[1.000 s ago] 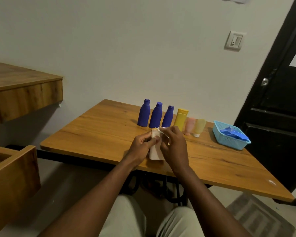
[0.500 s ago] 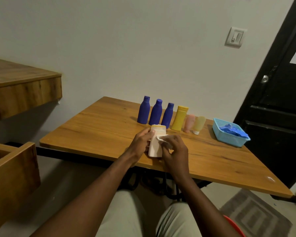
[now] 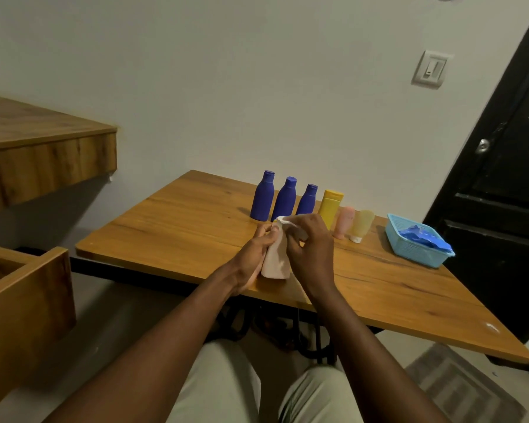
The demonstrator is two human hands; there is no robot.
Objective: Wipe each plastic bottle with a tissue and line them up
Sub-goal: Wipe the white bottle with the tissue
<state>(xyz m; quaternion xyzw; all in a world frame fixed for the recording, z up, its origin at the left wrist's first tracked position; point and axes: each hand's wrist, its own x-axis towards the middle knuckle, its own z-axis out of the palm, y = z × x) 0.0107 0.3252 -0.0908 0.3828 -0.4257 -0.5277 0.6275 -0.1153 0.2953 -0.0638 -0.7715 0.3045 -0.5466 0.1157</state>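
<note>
Head view, one moment. We are watching the left hand [image 3: 253, 255] gripping a cream plastic bottle [image 3: 276, 261] from its left side, fingers curled round the body and the thumb up by the neck. The bottle is standing roughly upright, leaning a little, low over the wooden table [image 3: 177, 236] near its front edge. We cannot tell whether its base is touching the wood.

The right hand [image 3: 312, 253] is pinching a white tissue [image 3: 285, 221] in bent fingers and is pressing it against the top of the cream bottle. Only a small crumpled part of the tissue is showing above the fingers.

Behind the hands we are counting a row along the back of the table, left to right:
- three dark blue bottles [image 3: 285, 200], upright and close beside one another
- a yellow bottle [image 3: 329, 206], upright, its lower part hidden by the right hand
- a pink tube [image 3: 344, 223], standing cap down
- a pale yellow tube [image 3: 361, 225], standing on a white cap

Well to the right of the row a light blue basket [image 3: 407, 252] is sitting on the table, holding something bright blue [image 3: 425, 237] that we cannot identify.

We are also noting a wooden shelf [image 3: 43, 157] at the left, a light switch [image 3: 430, 69] on the wall, a black door [image 3: 501, 190] at the right and a grey rug [image 3: 458, 389] on the floor.
</note>
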